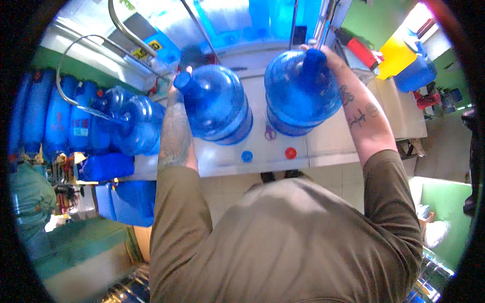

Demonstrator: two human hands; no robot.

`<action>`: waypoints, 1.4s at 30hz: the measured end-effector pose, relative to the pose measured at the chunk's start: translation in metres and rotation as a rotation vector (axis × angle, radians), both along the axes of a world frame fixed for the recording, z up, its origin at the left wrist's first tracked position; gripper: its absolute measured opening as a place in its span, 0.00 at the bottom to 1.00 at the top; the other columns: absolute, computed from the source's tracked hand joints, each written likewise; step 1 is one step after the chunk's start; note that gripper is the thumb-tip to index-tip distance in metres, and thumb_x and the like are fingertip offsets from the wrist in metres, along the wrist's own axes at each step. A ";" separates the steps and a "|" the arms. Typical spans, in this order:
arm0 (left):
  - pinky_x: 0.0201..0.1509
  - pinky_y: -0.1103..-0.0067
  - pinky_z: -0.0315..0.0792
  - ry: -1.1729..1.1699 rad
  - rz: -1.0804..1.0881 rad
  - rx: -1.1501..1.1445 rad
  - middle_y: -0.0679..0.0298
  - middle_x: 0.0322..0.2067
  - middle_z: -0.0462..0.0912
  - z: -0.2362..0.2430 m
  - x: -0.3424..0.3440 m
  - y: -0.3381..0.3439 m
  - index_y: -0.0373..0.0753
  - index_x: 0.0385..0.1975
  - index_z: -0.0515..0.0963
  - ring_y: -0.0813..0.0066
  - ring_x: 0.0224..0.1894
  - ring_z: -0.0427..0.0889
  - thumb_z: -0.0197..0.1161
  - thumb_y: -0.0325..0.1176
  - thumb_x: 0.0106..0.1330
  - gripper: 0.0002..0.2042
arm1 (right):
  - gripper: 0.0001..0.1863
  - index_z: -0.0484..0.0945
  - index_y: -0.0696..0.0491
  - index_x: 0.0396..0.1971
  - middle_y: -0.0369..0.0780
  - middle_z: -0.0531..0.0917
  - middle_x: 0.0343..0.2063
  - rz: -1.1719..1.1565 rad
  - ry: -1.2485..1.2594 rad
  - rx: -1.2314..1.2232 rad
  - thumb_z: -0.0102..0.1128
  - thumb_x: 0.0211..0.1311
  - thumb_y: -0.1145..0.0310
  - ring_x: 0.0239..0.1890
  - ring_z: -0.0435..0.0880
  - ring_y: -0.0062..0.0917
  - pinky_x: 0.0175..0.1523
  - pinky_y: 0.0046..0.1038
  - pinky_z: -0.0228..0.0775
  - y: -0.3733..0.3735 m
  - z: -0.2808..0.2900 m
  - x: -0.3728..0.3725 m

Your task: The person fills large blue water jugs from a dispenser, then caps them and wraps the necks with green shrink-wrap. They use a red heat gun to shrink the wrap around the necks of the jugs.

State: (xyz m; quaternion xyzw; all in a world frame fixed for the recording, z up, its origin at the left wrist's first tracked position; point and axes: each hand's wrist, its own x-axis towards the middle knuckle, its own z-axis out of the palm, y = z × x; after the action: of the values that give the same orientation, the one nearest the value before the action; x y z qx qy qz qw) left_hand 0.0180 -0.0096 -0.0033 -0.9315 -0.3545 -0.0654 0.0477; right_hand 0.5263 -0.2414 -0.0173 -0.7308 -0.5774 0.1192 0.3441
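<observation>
My left hand (174, 91) grips a large blue water jug (217, 111) at its capped-looking neck, fingers mostly hidden behind it. My right hand (331, 58) is closed at the neck of a second blue jug (300, 96), just below a metal spout (323, 25). Both jugs stand on a white counter (328, 144). A loose blue cap (247, 156), a red cap (290, 153) and small purple-handled scissors (270, 132) lie on it. More blue jugs (136, 123) stand left of my left forearm, beside a curved metal tube (63, 63).
Several blue containers (55, 116) line the left wall, with blue boxes (131, 202) below. Metal pipes (202, 35) rise behind the jugs. A red object (361, 53) and yellow and blue containers (396, 55) are at the back right. The counter's front edge crosses above my body.
</observation>
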 end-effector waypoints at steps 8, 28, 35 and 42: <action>0.38 0.73 0.72 -0.007 -0.061 0.015 0.62 0.31 0.80 -0.005 0.001 0.005 0.36 0.61 0.71 0.71 0.35 0.81 0.49 0.32 0.69 0.21 | 0.25 0.83 0.56 0.32 0.52 0.84 0.33 -0.042 -0.084 -0.058 0.57 0.63 0.45 0.39 0.86 0.41 0.44 0.39 0.75 0.016 0.003 -0.002; 0.62 0.61 0.70 -0.224 0.524 -0.612 0.43 0.52 0.80 0.014 0.036 -0.012 0.34 0.48 0.82 0.48 0.59 0.78 0.50 0.62 0.68 0.33 | 0.26 0.83 0.56 0.30 0.51 0.84 0.30 -0.128 -0.162 -0.145 0.56 0.65 0.45 0.37 0.86 0.37 0.43 0.38 0.75 0.012 -0.034 0.010; 0.66 0.63 0.66 -0.251 0.412 -0.677 0.45 0.59 0.76 0.044 0.035 -0.031 0.36 0.54 0.79 0.50 0.64 0.73 0.52 0.60 0.67 0.32 | 0.27 0.83 0.56 0.29 0.50 0.84 0.29 -0.161 -0.189 -0.126 0.56 0.65 0.44 0.36 0.86 0.36 0.42 0.37 0.75 0.018 -0.054 0.021; 0.65 0.66 0.67 -0.320 0.632 -0.750 0.48 0.55 0.80 0.076 0.045 -0.052 0.34 0.49 0.81 0.55 0.62 0.76 0.50 0.60 0.71 0.30 | 0.28 0.83 0.55 0.26 0.49 0.84 0.29 -0.178 -0.183 -0.114 0.51 0.67 0.43 0.38 0.85 0.40 0.43 0.42 0.74 0.015 -0.044 0.014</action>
State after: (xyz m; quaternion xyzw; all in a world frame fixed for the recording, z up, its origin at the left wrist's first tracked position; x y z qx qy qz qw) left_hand 0.0630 -0.0616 0.0731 -0.7104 -0.6205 -0.0578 -0.3269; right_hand 0.5402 -0.2268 -0.0610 -0.8053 -0.5316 0.0536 0.2571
